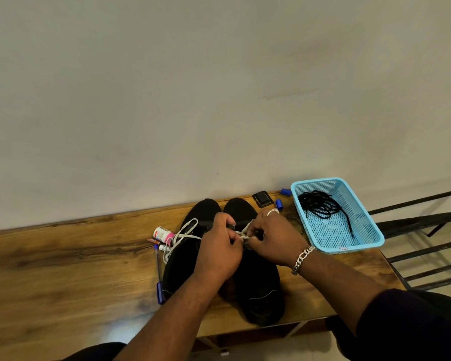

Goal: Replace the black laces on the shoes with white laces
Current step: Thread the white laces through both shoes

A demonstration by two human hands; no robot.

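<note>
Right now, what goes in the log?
left hand: pinching white lace | right hand: pinching same lace | right shoe: lacing | black laces: in basket

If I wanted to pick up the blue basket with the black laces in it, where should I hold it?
Hold the blue basket by its rim, probably on the long right side, coming from above. That edge faces open space, while the left edge sits close to the right hand and the shoes. The black laces lie loose inside, so keep it level.

Both hands pinch white lace over right black shoe; black laces in blue basket.
</note>
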